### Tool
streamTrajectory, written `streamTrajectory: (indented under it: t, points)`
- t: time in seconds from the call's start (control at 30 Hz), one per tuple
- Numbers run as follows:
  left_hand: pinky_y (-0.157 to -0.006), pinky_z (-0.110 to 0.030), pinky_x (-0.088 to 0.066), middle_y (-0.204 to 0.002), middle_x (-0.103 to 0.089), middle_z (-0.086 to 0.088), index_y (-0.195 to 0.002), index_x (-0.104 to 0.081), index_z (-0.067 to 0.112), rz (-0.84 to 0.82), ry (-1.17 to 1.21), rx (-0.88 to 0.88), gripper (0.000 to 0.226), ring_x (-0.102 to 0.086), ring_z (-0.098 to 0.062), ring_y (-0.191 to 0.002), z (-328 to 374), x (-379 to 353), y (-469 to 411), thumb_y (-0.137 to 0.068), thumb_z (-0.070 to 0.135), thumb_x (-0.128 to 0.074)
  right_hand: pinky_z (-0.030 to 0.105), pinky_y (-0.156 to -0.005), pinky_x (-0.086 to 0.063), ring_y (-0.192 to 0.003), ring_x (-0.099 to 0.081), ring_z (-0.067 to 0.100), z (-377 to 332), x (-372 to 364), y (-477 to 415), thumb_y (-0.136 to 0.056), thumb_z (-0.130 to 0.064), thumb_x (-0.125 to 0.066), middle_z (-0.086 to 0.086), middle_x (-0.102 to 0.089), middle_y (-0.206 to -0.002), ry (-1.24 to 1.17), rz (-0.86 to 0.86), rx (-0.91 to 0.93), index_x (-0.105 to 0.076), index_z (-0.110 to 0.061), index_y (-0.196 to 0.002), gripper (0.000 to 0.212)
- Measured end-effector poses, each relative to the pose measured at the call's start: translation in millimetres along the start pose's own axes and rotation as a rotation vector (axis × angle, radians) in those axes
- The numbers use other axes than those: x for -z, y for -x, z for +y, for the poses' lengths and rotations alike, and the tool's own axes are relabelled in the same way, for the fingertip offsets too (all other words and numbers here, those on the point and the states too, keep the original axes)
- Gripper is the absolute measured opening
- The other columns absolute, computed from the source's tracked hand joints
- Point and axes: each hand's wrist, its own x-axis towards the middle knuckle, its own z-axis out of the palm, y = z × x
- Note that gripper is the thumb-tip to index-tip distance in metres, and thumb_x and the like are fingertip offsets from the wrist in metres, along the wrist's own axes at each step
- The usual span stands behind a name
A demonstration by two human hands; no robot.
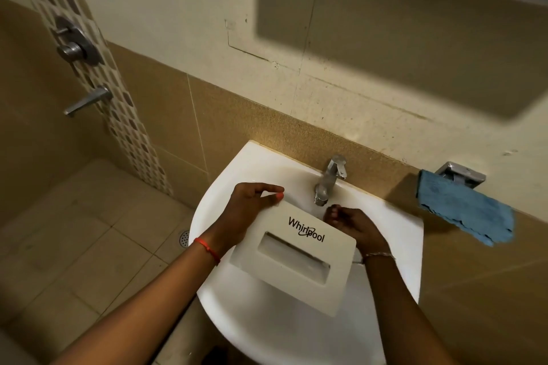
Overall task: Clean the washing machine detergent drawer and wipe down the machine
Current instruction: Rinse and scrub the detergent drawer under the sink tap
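Observation:
The white Whirlpool detergent drawer [292, 252] is held over the white sink [237, 305], its front panel with the logo and handle recess facing me. My left hand [252, 207] grips its upper left corner, thumb on the top edge. Behind the drawer's right side, under the tap, my right hand [350, 222] has its fingers curled; the drawer hides what they touch. A blue cloth [462, 207] hangs on the wall at the right.
A chrome tap [329, 179] stands at the back of the sink; I cannot tell if water runs. A metal holder [461, 175] carries the cloth. Shower fittings [75, 44] and a spout [89, 101] are on the left wall, a floor drain [184, 238] below.

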Motion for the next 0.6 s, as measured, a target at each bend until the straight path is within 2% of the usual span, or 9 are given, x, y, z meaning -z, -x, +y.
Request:
streamTrajectory:
  t: [0.03,0.13,0.17,0.23,0.3,0.37,0.43,0.53,0.6]
  points:
    - [-0.07,-0.028,-0.052,-0.08,-0.061,-0.008,-0.092,-0.071,0.011,-0.001,0.011,0.005,0.013,-0.06,-0.019,-0.071,0.2,-0.1,-0.4,-0.081,0.005,-0.067,0.025,-0.038,-0.043,-0.045,-0.05,0.017,-7.6,0.8,6.2,-0.025,0.019,-0.081,0.007,-0.048,-0.057,-0.004,-0.012,0.017,-0.052,-0.004,-0.061,0.052]
    - [-0.069,-0.027,-0.053,-0.076,-0.064,-0.004,-0.093,-0.071,0.01,0.006,0.013,0.009,0.013,-0.061,-0.016,-0.069,2.8,-2.0,-3.0,-0.081,0.004,-0.067,0.032,-0.056,-0.048,-0.063,-0.058,0.024,-29.9,-15.7,28.5,-0.073,0.013,-0.058,0.015,-0.057,-0.069,-0.016,-0.201,-0.015,-0.061,0.006,-0.074,0.008]
    - [-0.068,-0.026,-0.053,-0.074,-0.064,-0.002,-0.095,-0.071,0.007,0.009,0.012,0.01,0.015,-0.061,-0.015,-0.067,4.2,-2.9,-4.2,-0.081,0.004,-0.066,0.031,-0.058,-0.048,-0.066,-0.057,0.023,-34.6,-29.4,37.4,-0.079,0.01,-0.055,0.015,-0.058,-0.072,0.062,-0.212,-0.007,-0.062,0.006,-0.077,0.008]
    - [-0.071,-0.028,-0.054,-0.072,-0.064,0.001,-0.098,-0.07,0.003,0.015,0.023,0.018,0.017,-0.062,-0.015,-0.068,8.2,-5.2,-6.8,-0.081,0.002,-0.066,0.024,-0.048,-0.046,-0.055,-0.053,0.015,-37.9,-62.1,51.4,-0.062,0.008,-0.072,0.007,-0.054,-0.064,0.205,-0.188,-0.008,-0.061,-0.001,-0.069,0.015]
    - [-0.066,-0.024,-0.055,-0.066,-0.066,0.005,-0.098,-0.069,0.002,0.013,0.024,0.02,0.017,-0.064,-0.011,-0.064,11.8,-7.7,-9.6,-0.082,0.001,-0.066,0.019,-0.041,-0.041,-0.047,-0.048,0.01,-27.3,-97.5,63.7,-0.055,0.001,-0.073,0.003,-0.049,-0.058,0.383,-0.155,0.006,-0.057,-0.006,-0.065,0.02]
    - [-0.054,-0.018,-0.052,-0.056,-0.065,0.011,-0.098,-0.068,0.0,0.022,0.01,0.022,0.017,-0.063,-0.005,-0.055,14.4,-9.7,-12.2,-0.082,0.0,-0.065,0.017,-0.042,-0.041,-0.047,-0.048,0.01,-11.6,-128.4,70.3,-0.075,-0.003,-0.055,0.002,-0.051,-0.058,0.56,-0.144,-0.005,-0.053,-0.006,-0.07,0.007]
    - [-0.051,-0.017,-0.05,-0.057,-0.066,0.008,-0.099,-0.068,-0.004,0.026,-0.009,0.02,0.017,-0.062,-0.005,-0.053,16.0,-9.8,-14.4,-0.083,-0.002,-0.063,0.018,-0.044,-0.044,-0.049,-0.053,0.011,4.6,-144.0,68.4,-0.091,-0.004,-0.04,0.005,-0.056,-0.06,0.727,-0.104,0.004,-0.053,-0.004,-0.075,0.021]
    - [-0.053,-0.021,-0.048,-0.051,-0.063,0.006,-0.1,-0.066,-0.008,0.004,-0.068,0.01,0.02,-0.06,-0.006,-0.049,17.1,-11.1,-16.5,-0.085,-0.009,-0.052,0.02,-0.049,-0.05,-0.052,-0.06,0.014,29.9,-160.0,68.0,-0.098,-0.008,-0.038,0.012,-0.06,-0.068,0.992,-0.044,0.044,-0.058,0.001,-0.079,0.029]
    - [-0.056,-0.021,-0.046,-0.058,-0.062,0.0,-0.102,-0.065,-0.008,0.015,-0.06,0.024,0.022,-0.057,-0.01,-0.055,17.5,-13.7,-17.3,-0.084,-0.01,-0.052,0.021,-0.052,-0.052,-0.054,-0.061,0.017,40.3,-164.8,69.2,-0.097,-0.008,-0.04,0.015,-0.062,-0.07,1.184,-0.003,0.029,-0.06,0.003,-0.08,0.029]
